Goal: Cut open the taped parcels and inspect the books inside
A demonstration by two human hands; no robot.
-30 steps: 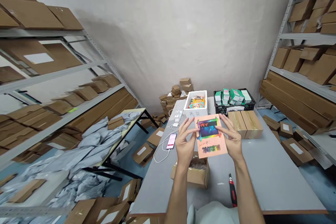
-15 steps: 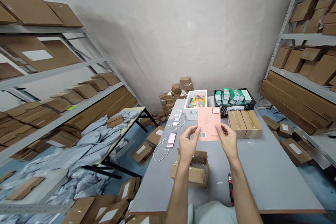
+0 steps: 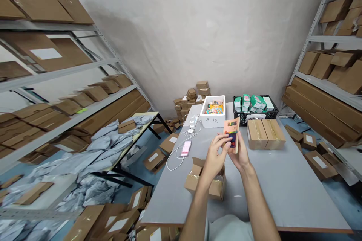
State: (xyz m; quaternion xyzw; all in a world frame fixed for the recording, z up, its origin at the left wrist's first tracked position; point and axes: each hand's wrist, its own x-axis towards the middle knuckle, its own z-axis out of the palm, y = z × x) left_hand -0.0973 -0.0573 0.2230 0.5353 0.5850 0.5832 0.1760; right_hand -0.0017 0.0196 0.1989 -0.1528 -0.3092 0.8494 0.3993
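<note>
A thin orange-pink book (image 3: 232, 126) is up over the table, its colourful cover towards me and tilted. My right hand (image 3: 240, 153) grips it along the right and lower edge. My left hand (image 3: 217, 155) is closed at its left side, fingertips across the cover; the thumb's exact contact is hard to make out. Below my left forearm stands an open cardboard box (image 3: 216, 188), flaps raised, with clear wrapping inside, partly hidden by the arm.
On the grey table (image 3: 294, 188) are a white foam box (image 3: 213, 121) of colourful packets, a black crate (image 3: 240, 115) with green-white boxes, two taped cartons (image 3: 266, 135), and a phone (image 3: 186, 148) on a white cable. Carton-filled shelves (image 3: 113, 62) flank both sides; grey bags (image 3: 104, 150) cover a side table.
The book has turned from its barcoded back to its colourful front and now appears narrower. My left hand has moved right, across the cover, closer to my right hand.
</note>
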